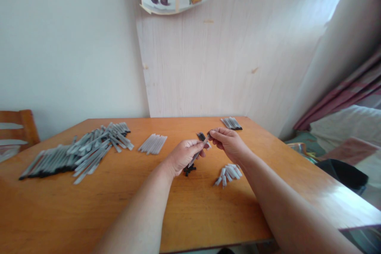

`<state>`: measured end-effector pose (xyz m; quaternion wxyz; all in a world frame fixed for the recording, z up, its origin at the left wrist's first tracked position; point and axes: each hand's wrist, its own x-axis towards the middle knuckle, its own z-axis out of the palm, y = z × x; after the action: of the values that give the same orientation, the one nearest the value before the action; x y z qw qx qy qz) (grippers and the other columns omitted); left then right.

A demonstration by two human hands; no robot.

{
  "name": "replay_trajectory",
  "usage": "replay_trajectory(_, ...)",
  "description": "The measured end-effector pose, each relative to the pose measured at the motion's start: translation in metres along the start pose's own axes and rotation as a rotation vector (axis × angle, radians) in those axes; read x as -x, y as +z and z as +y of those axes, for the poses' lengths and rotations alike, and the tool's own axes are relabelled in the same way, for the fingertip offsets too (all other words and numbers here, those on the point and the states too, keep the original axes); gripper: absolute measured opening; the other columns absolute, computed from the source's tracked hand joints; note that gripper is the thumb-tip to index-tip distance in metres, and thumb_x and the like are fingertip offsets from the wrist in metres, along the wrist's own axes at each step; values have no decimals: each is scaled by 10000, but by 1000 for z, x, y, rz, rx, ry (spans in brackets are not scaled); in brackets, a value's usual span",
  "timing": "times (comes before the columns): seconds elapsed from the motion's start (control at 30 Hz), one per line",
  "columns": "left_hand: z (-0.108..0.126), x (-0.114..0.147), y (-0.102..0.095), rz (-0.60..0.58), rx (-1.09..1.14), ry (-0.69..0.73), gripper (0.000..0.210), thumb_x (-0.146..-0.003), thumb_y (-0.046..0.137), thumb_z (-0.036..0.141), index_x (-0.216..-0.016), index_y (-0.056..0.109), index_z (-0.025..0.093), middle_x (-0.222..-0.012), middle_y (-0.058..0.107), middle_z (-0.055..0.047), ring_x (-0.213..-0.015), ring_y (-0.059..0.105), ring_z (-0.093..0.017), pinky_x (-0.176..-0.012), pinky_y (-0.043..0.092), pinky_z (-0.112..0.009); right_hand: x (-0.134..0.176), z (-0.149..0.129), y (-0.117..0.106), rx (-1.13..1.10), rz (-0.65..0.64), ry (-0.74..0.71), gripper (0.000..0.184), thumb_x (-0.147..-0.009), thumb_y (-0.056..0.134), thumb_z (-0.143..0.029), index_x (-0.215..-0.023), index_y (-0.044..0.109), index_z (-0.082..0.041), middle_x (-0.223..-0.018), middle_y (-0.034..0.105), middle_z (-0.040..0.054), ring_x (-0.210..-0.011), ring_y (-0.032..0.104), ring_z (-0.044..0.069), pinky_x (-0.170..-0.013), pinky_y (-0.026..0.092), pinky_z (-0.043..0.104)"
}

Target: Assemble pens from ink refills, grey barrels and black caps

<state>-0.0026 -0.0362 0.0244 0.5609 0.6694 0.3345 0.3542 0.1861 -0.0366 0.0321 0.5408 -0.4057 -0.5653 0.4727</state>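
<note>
My left hand [188, 154] is closed around a slim grey pen-like tube [195, 156], which slants up to the right. At its upper end my right hand [225, 139] is closed in a pinch, with a small dark piece at the fingertips that I cannot make out clearly. Small black caps [189, 170] lie on the table just below my left hand. Behind the hands is a little group of dark slim pieces [201, 136], partly hidden. Short whitish tubes [229, 173] are piled below my right hand.
On the wooden table [190, 214], a large heap of grey tubes [92, 147], many black-ended, spreads at left. A row of pale tubes [153, 144] lies left of centre, and black-ended tubes [231, 123] at the back right. A black bin [342, 174] stands beyond the right edge.
</note>
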Motion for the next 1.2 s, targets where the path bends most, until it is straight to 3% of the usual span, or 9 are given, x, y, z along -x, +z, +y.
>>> replay_trajectory(0.37,-4,-2,4,94,-86,-19,371,-770,615,477,-874,678,126,-721,627,-27,-546,406,-77,-553,283,-229,-5,7,2,63,2,-61,317,-752,647,-465,-698,557,-166,-591,525,-28,-510,385,73,-512,276,242)
replay_trajectory(0.7,0,-1,10,144,-109,38,340,-705,678,456,-802,680,129,-672,625,-23,-584,480,-102,-601,361,-241,-4,4,5,134,19,-62,318,-739,638,-468,-697,537,-170,-560,486,-37,-509,386,78,-518,290,243)
replay_trajectory(0.9,-2,-4,6,180,-54,48,303,-734,661,427,-843,666,145,-697,633,-26,-599,493,-106,-596,370,-235,0,-7,-1,220,32,-45,326,-771,590,-480,-775,594,-154,-713,592,21,-569,448,88,-545,329,242)
replay_trajectory(0.97,-3,-5,3,215,-44,60,299,-744,652,433,-832,653,147,-714,637,-30,-623,502,-111,-600,370,-233,3,-12,-8,329,-46,-24,311,-781,585,-466,-801,598,-156,-713,589,16,-589,463,96,-553,337,238)
replay_trajectory(1.13,-6,-7,-3,284,-38,105,305,-751,645,460,-802,638,159,-720,635,-19,-610,482,-103,-629,376,-243,12,-23,-23,773,-602,81,225,-725,661,-351,-853,626,-170,-715,586,-6,-623,483,107,-567,349,228)
replay_trajectory(1.2,-6,-8,-3,286,-41,119,300,-762,635,462,-806,640,165,-725,632,-13,-608,476,-100,-637,375,-245,16,-26,-23,919,-714,106,255,-704,678,-336,-896,630,-175,-715,590,-9,-613,487,109,-558,344,227)
